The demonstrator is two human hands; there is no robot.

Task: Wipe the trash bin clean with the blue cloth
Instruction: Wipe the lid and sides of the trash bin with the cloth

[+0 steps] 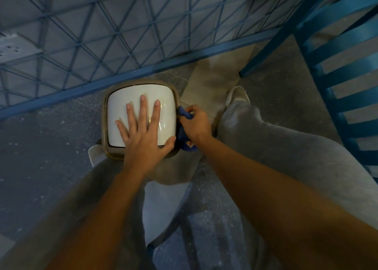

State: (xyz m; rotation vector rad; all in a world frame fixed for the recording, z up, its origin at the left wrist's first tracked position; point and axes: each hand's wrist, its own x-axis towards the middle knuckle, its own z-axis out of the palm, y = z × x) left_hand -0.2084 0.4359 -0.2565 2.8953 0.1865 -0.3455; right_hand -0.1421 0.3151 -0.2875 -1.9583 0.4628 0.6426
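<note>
A small trash bin (120, 114) stands on the floor between my feet, with a glossy white lid in a tan-brown rim. My left hand (143, 134) lies flat on the lid, fingers spread and straight. My right hand (195, 124) grips the bunched blue cloth (184, 114) and holds it against the bin's right side, just below the rim. Part of the cloth hangs under my palm, and the bin's walls are mostly hidden from above.
A blue metal lattice fence (122, 34) runs right behind the bin. A blue slatted chair (343, 81) stands at the right, one leg on the floor near my right shoe (237, 95). My grey-trousered legs flank the bin on the speckled floor.
</note>
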